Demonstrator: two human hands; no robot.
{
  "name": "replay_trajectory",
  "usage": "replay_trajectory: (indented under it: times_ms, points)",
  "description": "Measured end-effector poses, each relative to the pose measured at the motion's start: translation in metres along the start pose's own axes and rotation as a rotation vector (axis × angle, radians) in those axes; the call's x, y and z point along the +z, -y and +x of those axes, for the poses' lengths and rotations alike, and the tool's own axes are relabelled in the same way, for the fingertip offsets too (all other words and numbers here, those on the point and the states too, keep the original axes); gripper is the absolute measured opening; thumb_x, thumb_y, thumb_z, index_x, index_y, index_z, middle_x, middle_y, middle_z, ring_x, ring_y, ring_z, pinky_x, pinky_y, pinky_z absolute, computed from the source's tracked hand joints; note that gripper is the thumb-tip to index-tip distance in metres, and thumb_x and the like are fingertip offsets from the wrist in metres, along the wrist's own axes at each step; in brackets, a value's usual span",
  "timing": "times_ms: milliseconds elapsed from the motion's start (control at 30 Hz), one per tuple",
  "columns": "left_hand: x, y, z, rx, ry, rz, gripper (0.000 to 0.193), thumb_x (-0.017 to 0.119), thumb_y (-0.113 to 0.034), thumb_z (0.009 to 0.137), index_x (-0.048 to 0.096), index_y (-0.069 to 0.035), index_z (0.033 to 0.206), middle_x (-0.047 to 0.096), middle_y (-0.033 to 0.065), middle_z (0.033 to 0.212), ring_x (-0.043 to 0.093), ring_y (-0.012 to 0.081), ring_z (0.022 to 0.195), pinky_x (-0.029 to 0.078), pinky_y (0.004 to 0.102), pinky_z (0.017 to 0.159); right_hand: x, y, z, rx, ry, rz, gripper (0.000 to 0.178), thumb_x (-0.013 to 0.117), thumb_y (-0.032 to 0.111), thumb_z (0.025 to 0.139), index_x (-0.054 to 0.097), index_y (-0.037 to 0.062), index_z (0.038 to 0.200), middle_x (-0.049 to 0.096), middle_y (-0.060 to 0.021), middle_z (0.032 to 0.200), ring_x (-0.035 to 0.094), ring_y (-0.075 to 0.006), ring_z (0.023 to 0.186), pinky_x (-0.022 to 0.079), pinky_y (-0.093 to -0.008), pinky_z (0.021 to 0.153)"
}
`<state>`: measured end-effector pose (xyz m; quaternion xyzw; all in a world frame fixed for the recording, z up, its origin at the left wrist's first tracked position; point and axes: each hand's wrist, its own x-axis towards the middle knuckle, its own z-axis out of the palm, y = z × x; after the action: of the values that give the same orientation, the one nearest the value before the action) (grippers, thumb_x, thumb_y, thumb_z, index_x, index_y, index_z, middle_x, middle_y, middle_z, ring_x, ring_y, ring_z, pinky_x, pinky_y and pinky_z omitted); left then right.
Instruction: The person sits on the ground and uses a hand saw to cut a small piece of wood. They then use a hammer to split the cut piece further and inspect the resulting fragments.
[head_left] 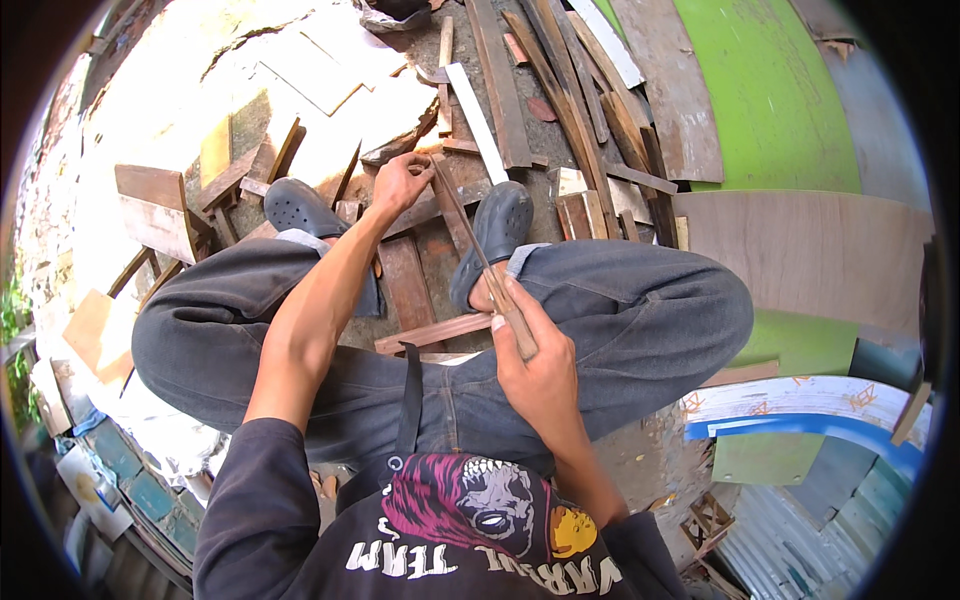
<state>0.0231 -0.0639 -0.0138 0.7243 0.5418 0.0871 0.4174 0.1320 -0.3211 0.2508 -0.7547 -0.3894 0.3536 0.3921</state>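
My right hand is wrapped round the wooden handle of a long, thin blade-like tool, which slants up and left between my knees. I cannot tell its exact kind. At its far end my left hand is closed, thumb and fingers pinched together. Beside the blade there runs a narrow brown wooden strip; whether the left fingers grip the strip or the blade tip is hidden. Below lie a brown board and a reddish wooden batten, the batten crossing the board's near end.
Wood offcuts lie at the left. Long dark planks and a white strip are ahead, near a hammer. Green panels and a plywood sheet lie right. My clogs flank the work.
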Motion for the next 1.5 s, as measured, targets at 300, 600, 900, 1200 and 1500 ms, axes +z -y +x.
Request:
replay_trajectory:
  times_ms: [300, 600, 900, 1200, 1500]
  points:
    - [0.0, -0.011, -0.002, 0.015, 0.028, 0.075, 0.038, 0.074, -0.034, 0.084, 0.075, -0.007, 0.112, 0.073, 0.0168, 0.11, 0.072, 0.0328, 0.1, 0.054, 0.0407, 0.091, 0.041, -0.038, 0.073, 0.055, 0.04, -0.039, 0.045, 0.058, 0.018, 0.093, 0.058, -0.0027, 0.133, 0.067, -0.0293, 0.115, 0.065, -0.0443, 0.107, 0.051, -0.0452, 0.094]
    - [-0.008, 0.008, -0.019, 0.043, -0.047, 0.04, 0.037, 0.073, -0.041, 0.085, 0.077, -0.015, 0.11, 0.074, 0.0149, 0.107, 0.071, 0.0338, 0.099, 0.054, 0.0427, 0.088, 0.06, -0.022, 0.058, 0.064, 0.069, -0.128, 0.047, 0.059, 0.018, 0.094, 0.056, -0.0032, 0.136, 0.068, -0.0305, 0.11, 0.068, -0.0438, 0.101, 0.053, -0.0429, 0.088]
    - [-0.011, 0.003, -0.021, 0.051, -0.035, 0.061, 0.041, 0.071, -0.044, 0.087, 0.077, -0.01, 0.11, 0.071, 0.0098, 0.121, 0.067, 0.0321, 0.111, 0.051, 0.0419, 0.095, 0.03, 0.003, 0.019, 0.047, 0.048, -0.056, 0.043, 0.056, 0.012, 0.095, 0.056, -0.0059, 0.134, 0.068, -0.0318, 0.105, 0.07, -0.0436, 0.094, 0.055, -0.0433, 0.079]
    - [-0.008, -0.014, -0.019, -0.009, 0.016, 0.092, 0.039, 0.069, -0.045, 0.088, 0.077, -0.015, 0.111, 0.073, 0.0084, 0.116, 0.067, 0.0328, 0.109, 0.052, 0.0431, 0.093, 0.023, 0.02, 0.009, 0.035, 0.048, -0.174, 0.046, 0.056, 0.011, 0.095, 0.052, -0.0089, 0.137, 0.067, -0.0325, 0.11, 0.069, -0.0427, 0.102, 0.055, -0.0414, 0.083]
    - [0.002, -0.015, -0.016, -0.028, -0.047, 0.139, 0.034, 0.07, -0.041, 0.085, 0.077, -0.019, 0.111, 0.074, 0.015, 0.105, 0.069, 0.0354, 0.101, 0.054, 0.0462, 0.088, -0.003, 0.055, -0.01, 0.176, 0.124, -0.132, 0.046, 0.057, 0.011, 0.097, 0.051, -0.0102, 0.137, 0.067, -0.0327, 0.112, 0.07, -0.038, 0.103, 0.055, -0.0381, 0.084]
